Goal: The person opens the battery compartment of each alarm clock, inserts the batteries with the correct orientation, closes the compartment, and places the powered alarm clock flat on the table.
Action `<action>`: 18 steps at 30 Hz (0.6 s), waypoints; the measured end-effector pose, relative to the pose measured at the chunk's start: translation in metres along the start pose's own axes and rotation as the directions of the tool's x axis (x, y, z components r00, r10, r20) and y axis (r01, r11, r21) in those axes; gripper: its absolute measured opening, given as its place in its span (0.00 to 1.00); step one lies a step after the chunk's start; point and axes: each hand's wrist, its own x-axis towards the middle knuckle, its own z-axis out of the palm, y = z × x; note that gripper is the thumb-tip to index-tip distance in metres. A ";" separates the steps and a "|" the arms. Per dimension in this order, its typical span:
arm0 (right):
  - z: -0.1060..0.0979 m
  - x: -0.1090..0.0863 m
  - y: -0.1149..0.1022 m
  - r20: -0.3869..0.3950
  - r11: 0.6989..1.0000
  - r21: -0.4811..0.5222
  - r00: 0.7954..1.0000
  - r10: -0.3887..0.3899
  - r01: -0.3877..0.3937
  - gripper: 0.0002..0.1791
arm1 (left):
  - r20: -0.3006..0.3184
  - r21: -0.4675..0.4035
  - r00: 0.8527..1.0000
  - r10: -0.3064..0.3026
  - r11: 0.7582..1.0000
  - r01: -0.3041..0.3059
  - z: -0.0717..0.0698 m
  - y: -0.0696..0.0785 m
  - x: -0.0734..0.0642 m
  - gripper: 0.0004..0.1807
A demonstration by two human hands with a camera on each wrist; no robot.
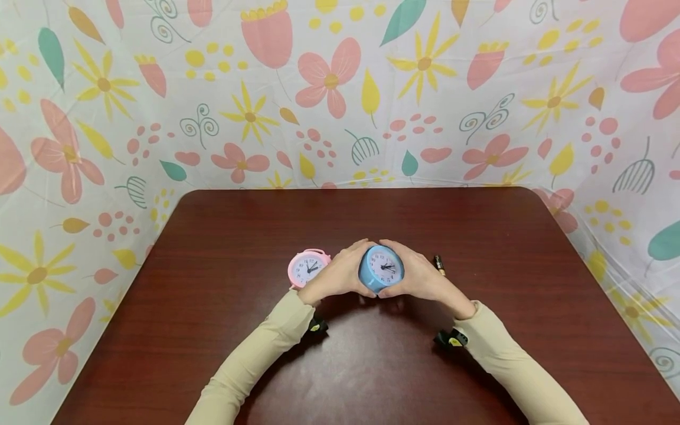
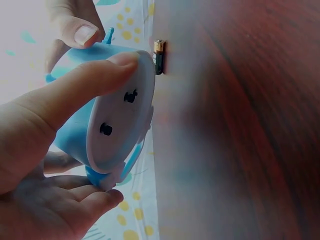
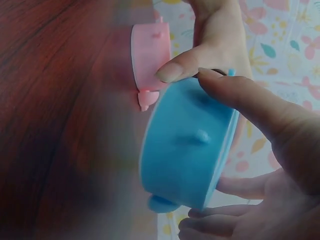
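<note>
A round blue alarm clock (image 1: 382,268) is gripped between both hands above the table, its white dial facing up toward the head camera. My left hand (image 1: 342,270) curls round its left side, and in the left wrist view the thumb presses the rim of the white back (image 2: 117,112), which has two black knobs. My right hand (image 1: 417,273) curls round the right side; its thumb (image 3: 230,90) lies on the blue casing in the right wrist view. A pink alarm clock (image 1: 304,269) stands just left of my left hand, partly hidden by it.
A battery (image 1: 438,263) with a copper-coloured end lies on the table behind my right hand. The dark brown tabletop (image 1: 340,212) ends at a rounded back edge, with a flower-patterned cloth (image 1: 329,136) hanging behind and at both sides.
</note>
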 end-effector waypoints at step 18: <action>0.005 -0.002 -0.002 -0.087 0.993 -0.092 0.993 -0.081 0.073 0.49 | 0.060 0.031 0.997 -0.043 0.999 0.041 -0.001 0.002 -0.005 0.58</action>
